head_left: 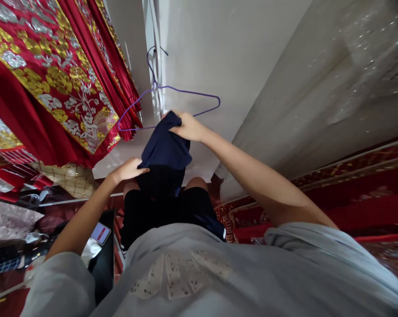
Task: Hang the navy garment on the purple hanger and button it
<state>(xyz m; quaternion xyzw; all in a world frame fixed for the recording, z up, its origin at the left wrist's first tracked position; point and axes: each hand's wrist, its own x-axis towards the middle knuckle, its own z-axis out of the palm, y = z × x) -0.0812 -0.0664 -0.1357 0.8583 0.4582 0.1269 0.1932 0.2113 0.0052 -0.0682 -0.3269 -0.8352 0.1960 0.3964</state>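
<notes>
Holding navy cloth (167,147) by edges, hanger (186,91) behind.

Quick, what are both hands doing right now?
Left hand: closed, holding the dark blue cloth at its side.
Right hand: closed, holding the same cloth near its top.

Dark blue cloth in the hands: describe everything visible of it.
The dark blue cloth looks like soft, matte fabric, softly creased; what garment it is, if any, cannot be told. Its upper part shows navy, while the lower part looks nearly black against the dark shorts. The right hand grips its top, the left hand its left edge. It overlaps the lower bar of the purple hanger; whether they touch is unclear.
</notes>
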